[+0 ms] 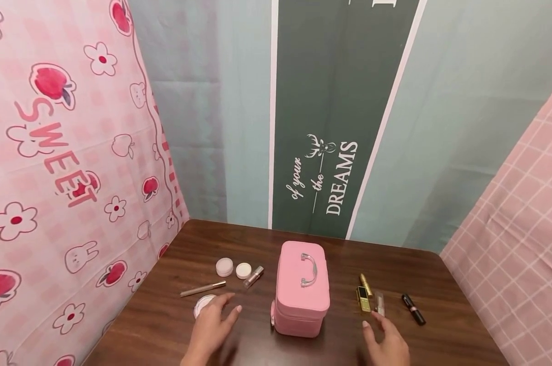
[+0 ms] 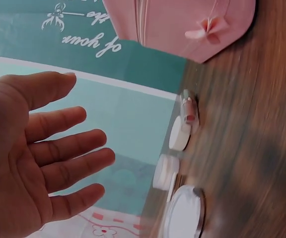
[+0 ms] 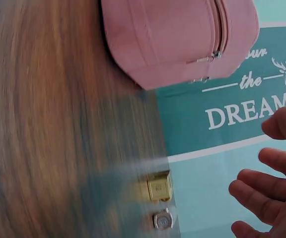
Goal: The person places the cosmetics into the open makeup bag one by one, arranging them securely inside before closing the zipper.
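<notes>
Only your head view shows the black tube and case handle; left hand, right hand hold nothing.

I saw a closed pink case standing upright, a silver handle on top. At its nine o'clock, nearest the left hand, a round white compact lay flat; at three, near the right hand, a clear-ended tube lay beside a squarish gold one.
</notes>
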Demonstrator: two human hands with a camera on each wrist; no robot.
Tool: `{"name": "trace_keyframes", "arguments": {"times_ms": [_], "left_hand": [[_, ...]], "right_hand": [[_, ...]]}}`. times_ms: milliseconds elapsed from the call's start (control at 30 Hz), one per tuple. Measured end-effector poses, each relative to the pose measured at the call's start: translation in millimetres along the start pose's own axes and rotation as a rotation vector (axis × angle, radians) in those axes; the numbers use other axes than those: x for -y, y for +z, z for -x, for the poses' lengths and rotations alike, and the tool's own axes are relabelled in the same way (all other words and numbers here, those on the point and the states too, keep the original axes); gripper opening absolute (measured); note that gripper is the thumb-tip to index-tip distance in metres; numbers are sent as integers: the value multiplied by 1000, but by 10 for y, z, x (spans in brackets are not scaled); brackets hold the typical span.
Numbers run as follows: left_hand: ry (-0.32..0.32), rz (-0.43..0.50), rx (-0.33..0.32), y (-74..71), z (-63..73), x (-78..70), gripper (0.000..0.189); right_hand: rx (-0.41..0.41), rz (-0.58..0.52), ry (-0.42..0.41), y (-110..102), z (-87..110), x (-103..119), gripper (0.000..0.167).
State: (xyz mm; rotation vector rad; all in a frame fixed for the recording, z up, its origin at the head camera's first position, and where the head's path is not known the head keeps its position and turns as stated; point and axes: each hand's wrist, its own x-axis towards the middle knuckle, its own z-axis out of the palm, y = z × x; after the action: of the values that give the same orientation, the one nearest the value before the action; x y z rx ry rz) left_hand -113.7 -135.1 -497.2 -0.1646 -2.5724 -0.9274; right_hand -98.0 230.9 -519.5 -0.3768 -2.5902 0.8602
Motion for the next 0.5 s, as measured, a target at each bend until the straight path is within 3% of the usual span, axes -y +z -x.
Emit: {"name": "trace_keyframes", "arguments": {"times_ms": [133, 367, 500], "left_hand": [[24, 49, -37, 77, 5, -16, 28], [92, 151, -122, 291, 48, 41, 27], [91, 190, -141, 383, 71, 60, 28]], "right_hand": [[-153, -112, -11, 70, 27, 75, 32], [-220, -211, 11, 157, 55, 214, 32], [-234, -316, -2, 225, 59, 268, 33]]}}
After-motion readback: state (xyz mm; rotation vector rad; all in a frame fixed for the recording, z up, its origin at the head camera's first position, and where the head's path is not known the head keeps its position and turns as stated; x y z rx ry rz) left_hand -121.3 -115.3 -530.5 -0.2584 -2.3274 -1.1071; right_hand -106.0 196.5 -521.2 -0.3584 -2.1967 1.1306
